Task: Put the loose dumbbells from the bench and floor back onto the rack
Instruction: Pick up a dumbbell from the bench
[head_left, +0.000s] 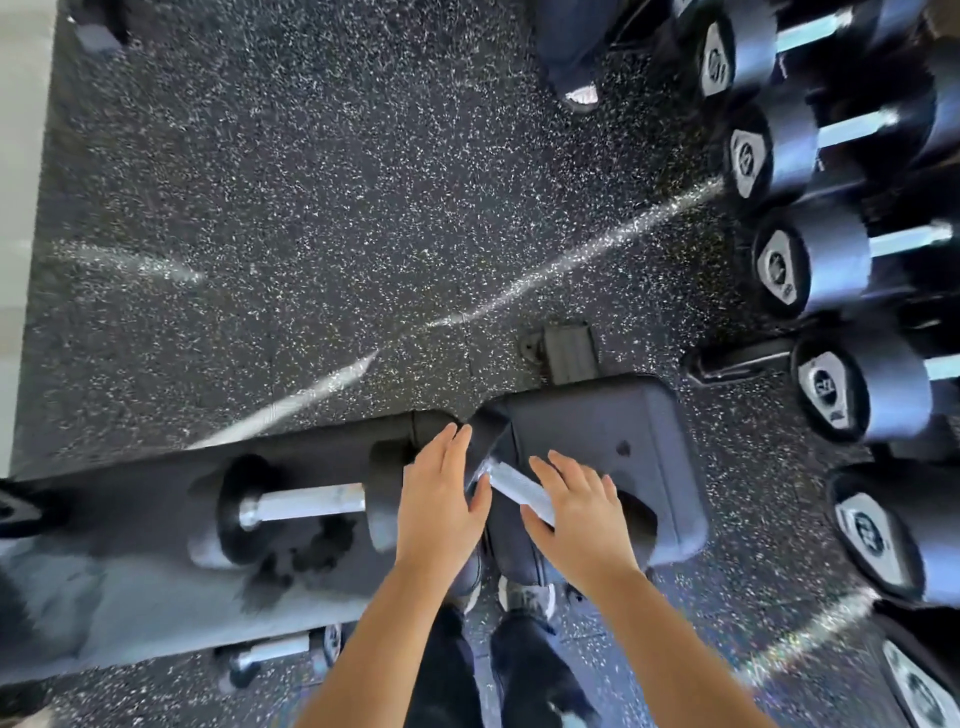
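Note:
Two black dumbbells lie on the dark padded bench (649, 431). One dumbbell (301, 506) rests left of my hands with its silver handle crosswise. The other dumbbell (519, 491) lies tilted between my hands, its handle showing and its heads partly hidden. My left hand (441, 499) hovers open over its left end, fingers apart. My right hand (582, 512) is open over the right part of the handle; whether it touches is unclear. A third dumbbell (280, 652) lies on the floor under the bench's near edge. The rack (831, 260) on the right holds several dumbbells.
Speckled black rubber floor (311, 208) spreads beyond the bench. Another person's leg and shoe (579, 93) stand at the top near the rack. A bench foot (566, 351) sits on the floor just past the bench. My own shoes (524, 597) are below the bench.

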